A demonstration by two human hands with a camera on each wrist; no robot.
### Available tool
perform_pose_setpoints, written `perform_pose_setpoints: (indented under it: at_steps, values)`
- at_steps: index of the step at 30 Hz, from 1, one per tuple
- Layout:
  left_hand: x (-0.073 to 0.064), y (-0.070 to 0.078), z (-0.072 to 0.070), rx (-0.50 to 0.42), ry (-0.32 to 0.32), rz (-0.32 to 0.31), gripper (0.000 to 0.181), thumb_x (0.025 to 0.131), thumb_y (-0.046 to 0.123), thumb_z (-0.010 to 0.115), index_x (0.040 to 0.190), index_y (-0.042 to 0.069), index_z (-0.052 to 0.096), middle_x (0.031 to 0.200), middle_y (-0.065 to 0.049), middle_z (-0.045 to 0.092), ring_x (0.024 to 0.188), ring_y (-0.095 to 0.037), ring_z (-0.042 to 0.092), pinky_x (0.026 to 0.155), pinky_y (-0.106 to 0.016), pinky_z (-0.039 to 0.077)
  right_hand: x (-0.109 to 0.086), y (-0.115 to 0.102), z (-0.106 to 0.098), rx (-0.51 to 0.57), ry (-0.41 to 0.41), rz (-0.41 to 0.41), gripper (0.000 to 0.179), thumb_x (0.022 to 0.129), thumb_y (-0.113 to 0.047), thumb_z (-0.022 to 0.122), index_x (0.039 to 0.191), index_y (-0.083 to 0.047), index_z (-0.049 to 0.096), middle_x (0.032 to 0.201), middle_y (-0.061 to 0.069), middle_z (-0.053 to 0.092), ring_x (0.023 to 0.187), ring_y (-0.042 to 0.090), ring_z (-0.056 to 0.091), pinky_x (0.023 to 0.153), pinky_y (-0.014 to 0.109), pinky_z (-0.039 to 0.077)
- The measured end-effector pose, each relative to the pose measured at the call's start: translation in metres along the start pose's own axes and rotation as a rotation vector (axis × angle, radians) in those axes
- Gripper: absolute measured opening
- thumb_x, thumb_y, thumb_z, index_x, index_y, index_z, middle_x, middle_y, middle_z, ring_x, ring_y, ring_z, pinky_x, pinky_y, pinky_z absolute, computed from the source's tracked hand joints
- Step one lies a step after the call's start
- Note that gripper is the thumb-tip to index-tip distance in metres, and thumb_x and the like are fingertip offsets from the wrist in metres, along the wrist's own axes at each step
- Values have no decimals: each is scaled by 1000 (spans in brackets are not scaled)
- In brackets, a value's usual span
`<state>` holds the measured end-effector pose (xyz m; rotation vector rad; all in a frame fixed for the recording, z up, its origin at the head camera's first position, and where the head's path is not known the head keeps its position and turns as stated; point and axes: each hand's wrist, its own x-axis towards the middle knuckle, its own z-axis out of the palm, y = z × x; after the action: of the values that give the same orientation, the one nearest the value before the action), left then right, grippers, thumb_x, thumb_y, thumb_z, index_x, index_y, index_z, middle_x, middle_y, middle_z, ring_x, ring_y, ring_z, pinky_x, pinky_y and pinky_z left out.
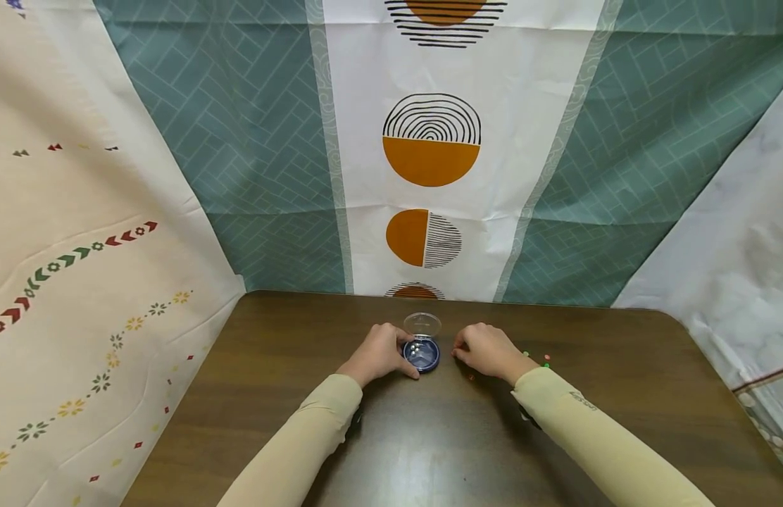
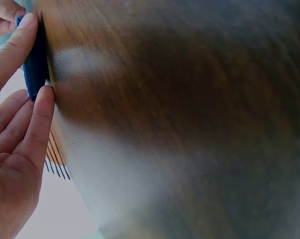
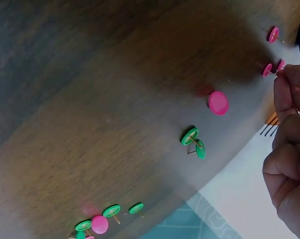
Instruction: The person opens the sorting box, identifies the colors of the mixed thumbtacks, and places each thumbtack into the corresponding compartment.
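Left hand (image 1: 381,352) gripped round blue plastic case (image 1: 421,355), transparent lid (image 1: 422,324) raised, on brown wooden table (image 1: 398,436); right hand (image 1: 489,350), fingers curled, pinched pink round-headed thumbtack (image 3: 281,64) nearby. Green round-headed thumbtacks (image 3: 111,211), partly obscured by right hand in head view, showed clearly in right-wrist view.

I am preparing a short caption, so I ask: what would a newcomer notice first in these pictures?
Probably the hanging cloth with bold orange patterns behind the table. Next, the round blue box, its clear lid raised, gripped by the left hand. Then the pink and green thumbtacks scattered on the table near the right hand.
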<state>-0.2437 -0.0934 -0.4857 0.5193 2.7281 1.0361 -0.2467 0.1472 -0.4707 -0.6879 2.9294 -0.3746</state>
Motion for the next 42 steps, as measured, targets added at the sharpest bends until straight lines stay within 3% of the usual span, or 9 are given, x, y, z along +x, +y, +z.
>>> perform_pose_setpoints:
  at_steps: [8, 15, 23, 27, 35, 42]
  values:
    - [1, -2, 0, -4, 5, -6, 75, 49, 36, 92, 115, 10, 68, 102, 0, 71, 77, -6, 57, 74, -24, 51, -1, -1, -3, -25, -3, 11, 9, 84, -28, 66, 76, -28, 70, 78, -15, 64, 67, 4, 54, 63, 31, 47]
    - [3, -3, 0, 1, 12, 4, 75, 48, 37, 92, 115, 11, 68, 102, 1, 72, 75, -6, 56, 72, -22, 50, 0, 1, -10, 6, 3, 14, 10, 87, -27, 64, 82, -24, 70, 59, -17, 56, 62, 3, 53, 63, 31, 47]
    - [2, -4, 1, 9, 6, 15, 75, 48, 36, 92, 114, 9, 68, 96, 1, 72, 69, -5, 57, 66, -20, 49, 3, -2, -17, 43, 95, -17, 7, 87, -30, 66, 84, -26, 71, 83, -14, 66, 70, 4, 56, 64, 29, 48]
    - [3, -3, 1, 21, 12, 18, 75, 48, 37, 92, 114, 10, 69, 99, 1, 72, 70, -5, 57, 66, -20, 49, 5, -8, -17, 52, 136, -49, 7, 87, -31, 65, 87, -26, 71, 86, -13, 67, 75, 3, 58, 69, 30, 50]
    - [4, -2, 0, 33, 5, 15, 74, 49, 36, 92, 113, 9, 69, 99, 0, 72, 70, -6, 58, 66, -20, 49, 11, -24, -11, 52, 123, -107, 9, 86, -30, 66, 89, -25, 73, 84, -14, 65, 76, 4, 57, 70, 29, 50]
    - [2, -2, 0, 43, 5, 9, 73, 51, 38, 91, 114, 10, 69, 108, -2, 71, 84, -5, 59, 75, -24, 51, 13, -32, -4, 7, 102, -130, 10, 86, -31, 66, 90, -26, 73, 84, -15, 64, 75, 3, 55, 69, 26, 49]
